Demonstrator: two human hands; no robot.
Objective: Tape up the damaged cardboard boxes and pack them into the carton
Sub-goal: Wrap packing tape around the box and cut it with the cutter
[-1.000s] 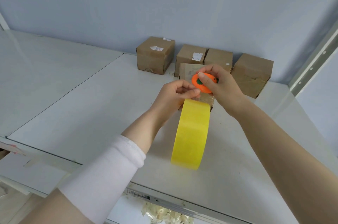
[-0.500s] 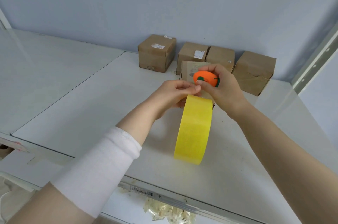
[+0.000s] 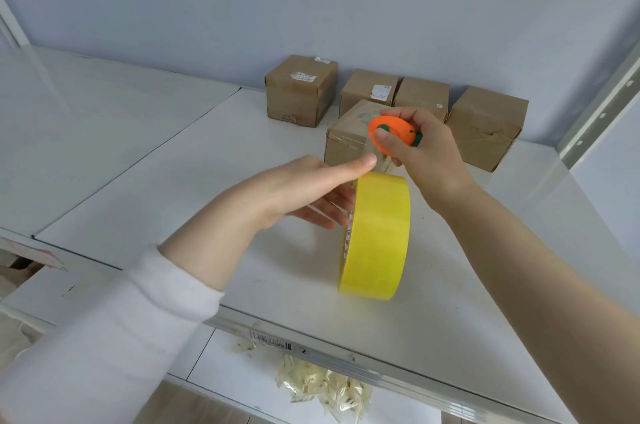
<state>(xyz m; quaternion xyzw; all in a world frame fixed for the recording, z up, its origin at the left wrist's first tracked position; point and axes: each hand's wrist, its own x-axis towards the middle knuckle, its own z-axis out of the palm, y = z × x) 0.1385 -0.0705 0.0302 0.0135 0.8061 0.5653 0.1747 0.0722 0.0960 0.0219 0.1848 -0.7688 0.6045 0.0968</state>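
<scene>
- Yellow tape roll (image 3: 377, 236) is up on its edge over the worktop (image 3: 173, 181), just in front of the near box (image 3: 346, 141).
- Left hand (image 3: 301, 188) lays straight fingers against the roll, with one finger on top.
- Right hand (image 3: 429, 157) pinches the orange cutter (image 3: 391, 133) above that box.
- My guess for doing it well: keep the roll steady, pull the tape slowly, and keep the cutter away from fingers.
- No carton shows.

Your white flat shelf (image 3: 156, 164) bears four brown cardboard boxes (image 3: 300, 91) along the back, a fifth box (image 3: 346, 143) just before them.
</scene>
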